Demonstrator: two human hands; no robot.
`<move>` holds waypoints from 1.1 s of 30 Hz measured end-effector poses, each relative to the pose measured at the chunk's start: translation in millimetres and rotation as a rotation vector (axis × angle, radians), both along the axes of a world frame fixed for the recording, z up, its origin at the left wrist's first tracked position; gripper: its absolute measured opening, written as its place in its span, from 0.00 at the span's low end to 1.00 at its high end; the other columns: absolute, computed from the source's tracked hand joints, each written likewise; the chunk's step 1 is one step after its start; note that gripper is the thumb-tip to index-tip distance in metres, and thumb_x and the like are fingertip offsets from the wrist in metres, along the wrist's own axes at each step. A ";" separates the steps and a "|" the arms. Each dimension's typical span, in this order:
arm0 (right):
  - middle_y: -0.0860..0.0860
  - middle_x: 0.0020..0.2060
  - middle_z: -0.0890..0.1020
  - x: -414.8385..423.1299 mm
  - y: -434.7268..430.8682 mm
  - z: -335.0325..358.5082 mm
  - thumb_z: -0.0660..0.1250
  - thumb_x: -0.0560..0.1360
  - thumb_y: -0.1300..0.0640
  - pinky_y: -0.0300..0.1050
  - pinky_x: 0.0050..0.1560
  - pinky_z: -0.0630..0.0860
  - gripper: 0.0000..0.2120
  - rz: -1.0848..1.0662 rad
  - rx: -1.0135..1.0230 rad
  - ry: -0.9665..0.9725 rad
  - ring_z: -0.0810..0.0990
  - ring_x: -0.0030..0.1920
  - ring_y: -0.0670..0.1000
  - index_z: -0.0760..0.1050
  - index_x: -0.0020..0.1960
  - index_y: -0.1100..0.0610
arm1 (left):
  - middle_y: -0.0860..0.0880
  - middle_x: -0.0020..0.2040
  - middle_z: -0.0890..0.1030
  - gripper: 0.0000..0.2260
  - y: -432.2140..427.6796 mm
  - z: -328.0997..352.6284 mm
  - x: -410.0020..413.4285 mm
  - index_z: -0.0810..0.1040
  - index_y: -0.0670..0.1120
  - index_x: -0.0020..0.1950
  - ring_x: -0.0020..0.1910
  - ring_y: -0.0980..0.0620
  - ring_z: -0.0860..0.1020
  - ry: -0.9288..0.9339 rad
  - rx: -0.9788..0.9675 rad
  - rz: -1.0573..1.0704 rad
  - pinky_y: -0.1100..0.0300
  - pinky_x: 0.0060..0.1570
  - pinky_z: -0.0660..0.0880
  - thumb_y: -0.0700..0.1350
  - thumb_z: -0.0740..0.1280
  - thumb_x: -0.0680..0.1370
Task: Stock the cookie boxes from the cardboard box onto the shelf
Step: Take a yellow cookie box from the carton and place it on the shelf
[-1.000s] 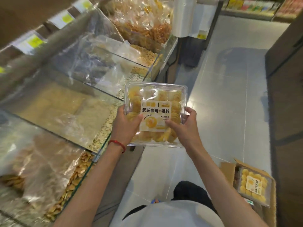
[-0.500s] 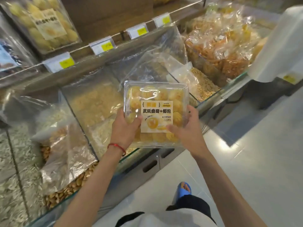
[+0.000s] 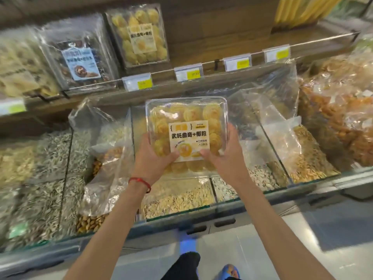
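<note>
I hold a clear plastic cookie box (image 3: pixel 186 118) with yellow cookies and a cream label, flat and face up, above the bulk snack bins. My left hand (image 3: pixel 153 158) grips its lower left edge, thumb on the lid. My right hand (image 3: pixel 226 156) grips its lower right edge the same way. On the wooden shelf (image 3: pixel 201 65) above, an identical cookie box (image 3: pixel 139 35) leans upright, with bare shelf to its right. The cardboard box is out of view.
A dark-labelled cookie box (image 3: pixel 78 55) and a blurred pale pack (image 3: pixel 18 63) stand left on the shelf. Price tags (image 3: pixel 188 72) line its rail. Glass bins (image 3: pixel 177 201) of seeds and nuts with plastic bags lie below. Orange snack bags (image 3: pixel 339 118) sit at the right.
My view has swung left and up from the aisle floor and cardboard box to the shelf. The held box has risen toward the shelf, grip unchanged.
</note>
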State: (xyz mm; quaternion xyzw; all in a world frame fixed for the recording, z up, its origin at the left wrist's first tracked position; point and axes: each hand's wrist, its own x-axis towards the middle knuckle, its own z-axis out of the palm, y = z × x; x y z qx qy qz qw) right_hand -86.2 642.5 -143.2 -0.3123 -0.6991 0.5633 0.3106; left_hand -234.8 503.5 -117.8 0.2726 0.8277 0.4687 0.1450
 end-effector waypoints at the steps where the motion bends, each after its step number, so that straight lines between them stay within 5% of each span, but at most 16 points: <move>1: 0.43 0.66 0.76 -12.6 2.3 2.3 0.79 0.70 0.63 0.50 0.67 0.77 0.40 -0.002 0.011 0.004 0.75 0.68 0.43 0.61 0.74 0.49 | 0.56 0.58 0.75 0.33 1.3 1.1 -10.4 0.67 0.48 0.67 0.56 0.55 0.76 -0.001 0.020 0.024 0.58 0.52 0.78 0.48 0.80 0.67; 5: 0.47 0.74 0.71 -67.5 13.8 14.4 0.79 0.70 0.61 0.52 0.75 0.68 0.47 0.004 0.051 0.033 0.68 0.75 0.48 0.55 0.80 0.52 | 0.59 0.55 0.74 0.35 12.9 10.9 -54.5 0.67 0.47 0.67 0.49 0.65 0.75 0.032 0.101 0.091 0.76 0.37 0.72 0.44 0.81 0.66; 7: 0.47 0.74 0.70 -95.2 21.4 20.6 0.79 0.71 0.62 0.45 0.73 0.65 0.47 0.008 0.075 0.035 0.67 0.75 0.46 0.54 0.80 0.52 | 0.60 0.53 0.74 0.34 20.9 17.7 -77.7 0.67 0.47 0.67 0.47 0.67 0.74 0.049 0.130 0.110 0.78 0.38 0.72 0.44 0.81 0.67; 10: 0.37 0.64 0.72 -136.4 37.3 32.1 0.78 0.71 0.65 0.23 0.62 0.64 0.41 0.009 0.125 0.092 0.69 0.63 0.26 0.58 0.73 0.46 | 0.56 0.57 0.76 0.35 35.2 24.0 -120.3 0.68 0.50 0.66 0.55 0.58 0.75 0.098 0.177 0.155 0.61 0.57 0.75 0.47 0.82 0.64; 12: 0.31 0.61 0.70 -165.9 49.8 38.7 0.77 0.71 0.66 0.17 0.57 0.63 0.40 0.007 0.157 0.105 0.67 0.60 0.20 0.57 0.69 0.44 | 0.54 0.59 0.76 0.32 46.6 28.3 -149.7 0.69 0.53 0.62 0.59 0.54 0.75 0.120 0.203 0.177 0.51 0.61 0.75 0.49 0.82 0.63; 15: 0.42 0.69 0.72 -209.1 63.7 51.4 0.78 0.72 0.60 0.35 0.73 0.66 0.43 -0.013 0.207 0.118 0.68 0.71 0.35 0.56 0.77 0.50 | 0.54 0.61 0.75 0.31 66.1 39.3 -191.5 0.69 0.57 0.59 0.59 0.51 0.76 0.146 0.236 0.200 0.47 0.60 0.76 0.52 0.81 0.63; 18: 0.50 0.76 0.68 -248.2 80.0 65.5 0.78 0.73 0.56 0.50 0.77 0.65 0.47 -0.018 0.255 0.146 0.66 0.76 0.46 0.52 0.81 0.56 | 0.57 0.61 0.76 0.33 88.0 50.5 -230.0 0.69 0.55 0.63 0.60 0.54 0.76 0.153 0.288 0.204 0.50 0.61 0.76 0.51 0.81 0.64; 24: 0.34 0.67 0.68 -315.0 134.2 82.6 0.77 0.74 0.62 0.27 0.66 0.67 0.43 -0.073 0.315 0.185 0.67 0.66 0.26 0.53 0.77 0.49 | 0.54 0.59 0.77 0.33 143.9 69.2 -294.1 0.71 0.50 0.63 0.60 0.54 0.77 0.175 0.395 0.214 0.49 0.61 0.76 0.50 0.82 0.63; 28: 0.32 0.67 0.67 -350.8 170.8 85.1 0.77 0.73 0.62 0.27 0.66 0.66 0.45 -0.079 0.344 0.198 0.68 0.69 0.31 0.52 0.79 0.51 | 0.51 0.60 0.76 0.34 178.2 70.5 -325.5 0.71 0.46 0.65 0.60 0.54 0.76 0.212 0.454 0.223 0.53 0.62 0.74 0.48 0.81 0.64; 33: 0.28 0.63 0.64 -387.4 199.5 68.7 0.76 0.72 0.69 0.21 0.61 0.63 0.44 -0.079 0.363 0.183 0.65 0.63 0.21 0.52 0.73 0.46 | 0.50 0.62 0.76 0.36 208.2 53.3 -355.5 0.69 0.46 0.68 0.61 0.52 0.76 0.207 0.438 0.253 0.52 0.63 0.74 0.46 0.81 0.65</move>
